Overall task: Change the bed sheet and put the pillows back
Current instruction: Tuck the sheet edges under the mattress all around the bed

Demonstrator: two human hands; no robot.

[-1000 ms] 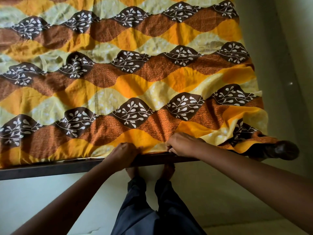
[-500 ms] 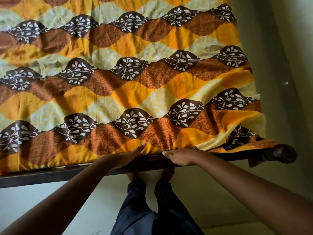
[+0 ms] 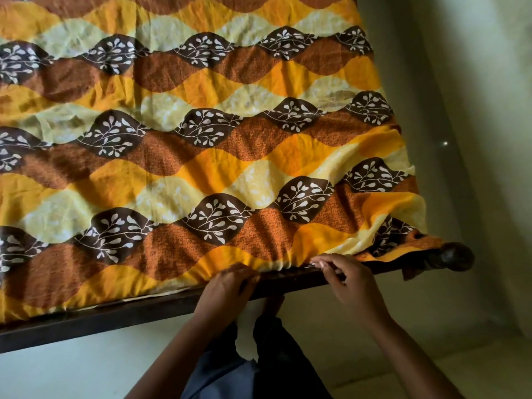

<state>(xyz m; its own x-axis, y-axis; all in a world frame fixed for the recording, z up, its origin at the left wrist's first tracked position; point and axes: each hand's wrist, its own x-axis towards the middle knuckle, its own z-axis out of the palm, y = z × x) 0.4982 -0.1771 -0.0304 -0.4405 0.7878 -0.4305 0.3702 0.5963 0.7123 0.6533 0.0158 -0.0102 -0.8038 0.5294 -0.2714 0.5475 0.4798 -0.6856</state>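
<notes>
My forearms are bare from wrist to elbow, running in from five and seven o'clock to my left hand (image 3: 227,286) and right hand (image 3: 342,276). At six o'clock I wear loose, dark blue-grey trousers (image 3: 276,370), softly creased, above one bare foot (image 3: 272,304).

Matt, creased cloth bed sheet (image 3: 201,156)
</notes>
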